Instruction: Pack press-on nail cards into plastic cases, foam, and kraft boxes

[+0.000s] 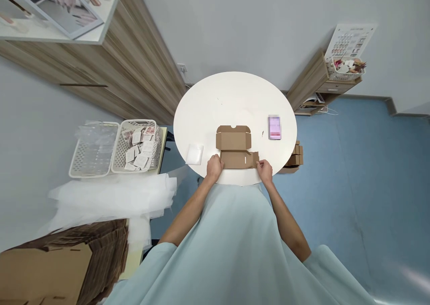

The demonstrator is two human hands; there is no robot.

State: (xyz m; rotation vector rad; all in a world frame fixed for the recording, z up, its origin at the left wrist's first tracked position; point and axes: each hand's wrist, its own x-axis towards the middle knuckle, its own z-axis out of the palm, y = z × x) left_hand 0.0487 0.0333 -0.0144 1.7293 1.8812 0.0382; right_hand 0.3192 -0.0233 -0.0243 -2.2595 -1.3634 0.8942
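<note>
A brown cardboard box point(233, 159), partly folded, lies on the white oval table point(231, 94) right in front of me. Its lid panel point(233, 140) is laid back away from me, with small side flaps and a notch in the far edge. At the box's left end my left hand point(215, 167) grips the near corner, fingers closed. My right hand point(265, 169) pinches the flap at the right end. That flap point(255, 158) sticks outward. A small white strip point(245, 160) shows inside the box, near its right side.
A clear plastic packet point(194, 154) lies left on the table, a pink-purple pack point(274, 127) right. White baskets point(136, 146) hold packets at the left, above white wrapping sheets point(114, 197) and stacked flat cardboard point(67, 264). Folded boxes point(295, 157) stand on the floor beyond the table's right edge.
</note>
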